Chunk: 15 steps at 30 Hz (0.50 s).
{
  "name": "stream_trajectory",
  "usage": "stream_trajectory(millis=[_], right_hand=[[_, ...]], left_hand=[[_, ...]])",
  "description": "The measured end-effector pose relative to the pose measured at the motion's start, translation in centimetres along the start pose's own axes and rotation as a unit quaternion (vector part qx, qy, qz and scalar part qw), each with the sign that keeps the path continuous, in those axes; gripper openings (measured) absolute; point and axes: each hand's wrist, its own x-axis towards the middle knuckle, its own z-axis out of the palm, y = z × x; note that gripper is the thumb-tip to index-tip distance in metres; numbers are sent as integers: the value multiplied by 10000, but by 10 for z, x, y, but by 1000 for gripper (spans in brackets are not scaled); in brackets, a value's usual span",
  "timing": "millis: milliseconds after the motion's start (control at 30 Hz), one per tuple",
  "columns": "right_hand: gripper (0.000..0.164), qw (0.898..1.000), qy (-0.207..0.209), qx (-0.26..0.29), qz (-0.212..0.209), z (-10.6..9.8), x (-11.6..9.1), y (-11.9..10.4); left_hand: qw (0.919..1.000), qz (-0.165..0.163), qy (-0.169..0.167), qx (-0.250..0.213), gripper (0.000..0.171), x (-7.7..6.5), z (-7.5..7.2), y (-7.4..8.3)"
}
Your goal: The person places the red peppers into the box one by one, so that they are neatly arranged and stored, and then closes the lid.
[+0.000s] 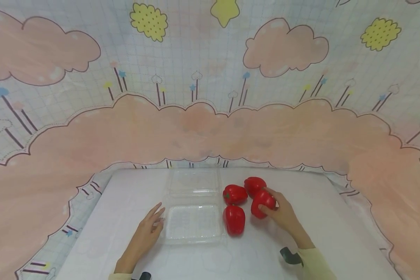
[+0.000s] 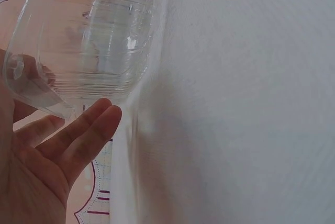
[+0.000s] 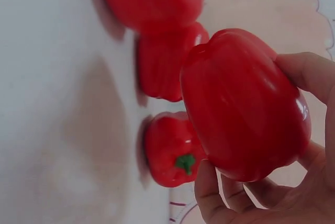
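A red bell pepper (image 1: 262, 203) is in my right hand (image 1: 283, 214), gripped between thumb and fingers. The right wrist view shows the held bell pepper (image 3: 246, 103) raised off the white surface, with its shadow below. Three more red bell peppers lie close by: one at the back (image 1: 254, 186), one with a green stem (image 1: 235, 194) and one at the front (image 1: 234, 220). My left hand (image 1: 147, 229) is at the left side of a clear plastic hinged container (image 1: 195, 241), fingers extended and loose. In the left wrist view its fingertips (image 2: 107, 111) overlap the container's rim.
The container's lid (image 1: 194, 182) lies folded back toward the far edge of the white table (image 1: 126, 202). Behind the table hangs a printed cloth (image 1: 210, 132) with clouds. Dark straps (image 1: 290, 256) show at the wrists.
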Motion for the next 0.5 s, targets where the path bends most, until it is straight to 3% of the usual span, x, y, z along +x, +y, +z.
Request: stream_trajectory(millis=[500], right_hand=[[70, 9969, 252, 288, -681, -1, -10, -26]], left_hand=[[9999, -93, -35, 37, 48, -1, 0, 3]])
